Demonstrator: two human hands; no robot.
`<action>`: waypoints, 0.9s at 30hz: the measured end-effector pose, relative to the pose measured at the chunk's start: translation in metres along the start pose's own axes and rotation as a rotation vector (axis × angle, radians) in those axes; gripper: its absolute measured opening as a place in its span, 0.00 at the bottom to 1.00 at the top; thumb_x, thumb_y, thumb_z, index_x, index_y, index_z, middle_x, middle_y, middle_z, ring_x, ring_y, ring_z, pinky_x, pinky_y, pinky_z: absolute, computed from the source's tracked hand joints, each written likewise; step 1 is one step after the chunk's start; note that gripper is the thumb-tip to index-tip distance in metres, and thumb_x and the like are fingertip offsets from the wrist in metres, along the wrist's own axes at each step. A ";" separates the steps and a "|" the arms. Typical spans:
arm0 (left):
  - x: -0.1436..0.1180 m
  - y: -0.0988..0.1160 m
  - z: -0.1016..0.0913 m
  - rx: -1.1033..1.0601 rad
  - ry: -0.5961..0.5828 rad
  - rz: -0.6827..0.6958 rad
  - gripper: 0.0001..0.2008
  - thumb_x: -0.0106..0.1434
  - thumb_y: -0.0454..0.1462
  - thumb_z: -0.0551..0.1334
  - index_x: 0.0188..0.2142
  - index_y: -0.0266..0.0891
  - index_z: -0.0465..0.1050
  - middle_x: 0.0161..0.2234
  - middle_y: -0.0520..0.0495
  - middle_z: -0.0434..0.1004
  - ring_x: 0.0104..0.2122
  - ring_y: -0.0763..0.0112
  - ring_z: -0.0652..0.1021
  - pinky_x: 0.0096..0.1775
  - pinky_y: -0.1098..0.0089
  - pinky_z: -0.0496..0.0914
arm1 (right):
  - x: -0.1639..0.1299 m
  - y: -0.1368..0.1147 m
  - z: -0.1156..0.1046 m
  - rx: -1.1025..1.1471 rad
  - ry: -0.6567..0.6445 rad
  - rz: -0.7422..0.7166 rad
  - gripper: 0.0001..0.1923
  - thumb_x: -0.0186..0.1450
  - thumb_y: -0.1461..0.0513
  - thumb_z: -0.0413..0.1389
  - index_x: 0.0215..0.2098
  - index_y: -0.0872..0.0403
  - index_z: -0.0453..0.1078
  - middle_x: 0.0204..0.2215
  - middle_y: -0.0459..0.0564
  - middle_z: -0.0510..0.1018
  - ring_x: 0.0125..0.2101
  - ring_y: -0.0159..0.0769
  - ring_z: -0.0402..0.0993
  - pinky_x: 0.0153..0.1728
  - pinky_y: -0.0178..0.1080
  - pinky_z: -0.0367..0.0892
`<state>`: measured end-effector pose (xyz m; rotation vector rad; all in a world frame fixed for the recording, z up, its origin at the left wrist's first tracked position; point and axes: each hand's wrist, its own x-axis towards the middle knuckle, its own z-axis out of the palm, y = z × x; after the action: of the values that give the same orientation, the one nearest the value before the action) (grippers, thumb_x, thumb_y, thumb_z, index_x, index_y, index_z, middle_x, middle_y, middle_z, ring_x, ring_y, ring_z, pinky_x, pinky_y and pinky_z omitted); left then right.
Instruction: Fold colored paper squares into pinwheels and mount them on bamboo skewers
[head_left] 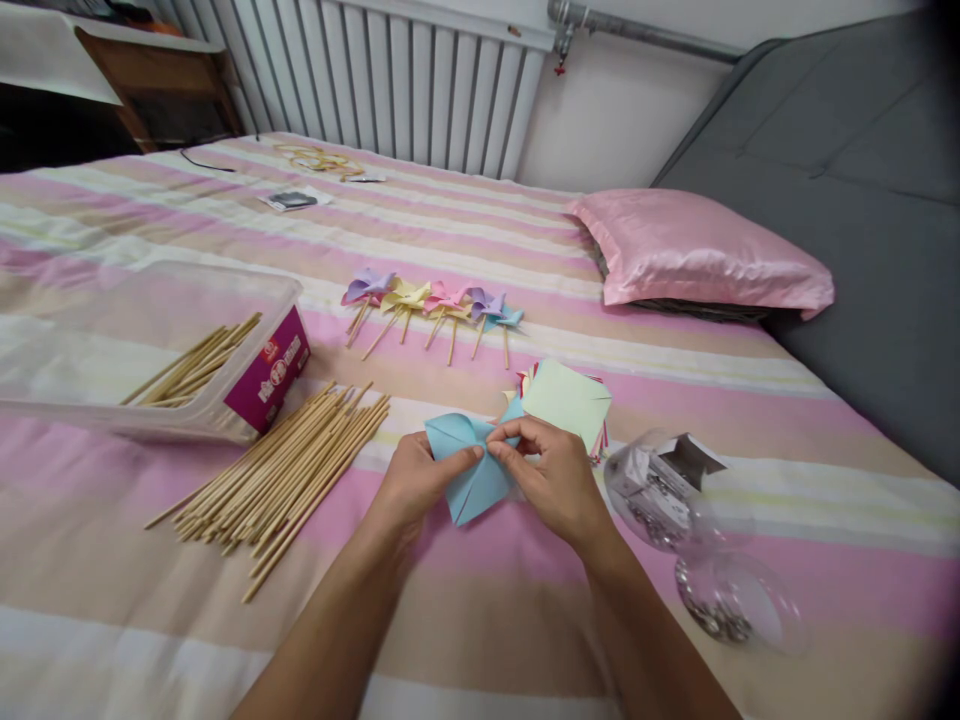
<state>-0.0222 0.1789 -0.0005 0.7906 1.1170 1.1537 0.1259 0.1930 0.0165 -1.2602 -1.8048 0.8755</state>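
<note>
Between my hands is a blue square of paper, cut in from its corners and partly folded toward the middle. My left hand grips its left side, the thumb pressing near the centre. With thumb and fingers pinched, my right hand holds a folded corner at the centre; whether a small pin is in the pinch is hidden. Just behind lies a stack of coloured paper squares, pale green on top. Farther back, finished paper pinwheels on short sticks lie in a row.
Left of my hands lies a bundle of wooden sticks, beside a clear plastic box holding more sticks. To the right are clear round containers with small metal pieces. A pink pillow rests against the grey headboard.
</note>
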 end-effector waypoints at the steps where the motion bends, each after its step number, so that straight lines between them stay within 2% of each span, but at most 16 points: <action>1: 0.000 0.000 0.000 -0.001 -0.003 -0.001 0.09 0.46 0.37 0.69 0.29 0.34 0.78 0.27 0.46 0.80 0.28 0.69 0.76 0.32 0.72 0.69 | 0.000 0.000 0.000 -0.002 -0.001 -0.001 0.04 0.59 0.64 0.55 0.28 0.53 0.72 0.28 0.47 0.78 0.29 0.34 0.72 0.32 0.36 0.65; 14: -0.002 0.001 0.002 0.013 0.029 -0.004 0.08 0.45 0.35 0.69 0.27 0.34 0.77 0.24 0.47 0.78 0.25 0.70 0.75 0.31 0.72 0.68 | -0.003 -0.001 0.001 -0.009 0.009 0.007 0.04 0.60 0.64 0.54 0.29 0.53 0.71 0.29 0.47 0.77 0.28 0.33 0.72 0.32 0.36 0.65; 17: -0.001 0.001 0.003 0.019 0.069 -0.021 0.08 0.45 0.35 0.68 0.26 0.33 0.76 0.23 0.48 0.77 0.24 0.71 0.74 0.29 0.71 0.68 | -0.003 -0.001 0.002 0.055 0.002 0.035 0.04 0.60 0.62 0.55 0.33 0.53 0.70 0.28 0.46 0.76 0.27 0.32 0.72 0.30 0.34 0.66; 20: 0.000 0.001 0.003 0.003 0.112 -0.026 0.08 0.43 0.35 0.69 0.24 0.33 0.75 0.22 0.48 0.76 0.23 0.70 0.74 0.29 0.71 0.68 | -0.003 0.000 0.002 0.200 0.000 0.051 0.16 0.59 0.62 0.55 0.46 0.50 0.65 0.34 0.47 0.75 0.28 0.31 0.73 0.29 0.33 0.67; 23: 0.000 0.002 0.003 -0.022 0.128 -0.018 0.08 0.42 0.34 0.70 0.22 0.34 0.74 0.22 0.49 0.76 0.22 0.71 0.74 0.28 0.71 0.68 | -0.004 0.000 0.003 0.319 -0.012 0.101 0.32 0.58 0.62 0.57 0.58 0.46 0.52 0.37 0.47 0.75 0.28 0.31 0.74 0.28 0.34 0.68; 25: 0.000 0.001 0.003 -0.031 0.117 -0.014 0.08 0.42 0.34 0.70 0.22 0.34 0.74 0.22 0.49 0.77 0.22 0.71 0.74 0.27 0.71 0.68 | -0.004 -0.001 0.004 0.369 -0.016 0.155 0.37 0.57 0.62 0.57 0.61 0.46 0.45 0.34 0.47 0.75 0.27 0.31 0.73 0.28 0.34 0.69; 27: -0.001 0.001 0.004 -0.026 0.099 0.002 0.08 0.43 0.35 0.70 0.23 0.34 0.75 0.22 0.49 0.77 0.22 0.71 0.74 0.28 0.72 0.68 | -0.003 -0.001 0.005 0.425 -0.005 0.189 0.38 0.57 0.61 0.57 0.61 0.49 0.45 0.32 0.47 0.75 0.28 0.32 0.73 0.30 0.35 0.69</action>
<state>-0.0191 0.1788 0.0015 0.7211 1.1803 1.2174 0.1216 0.1889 0.0140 -1.1582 -1.4162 1.2889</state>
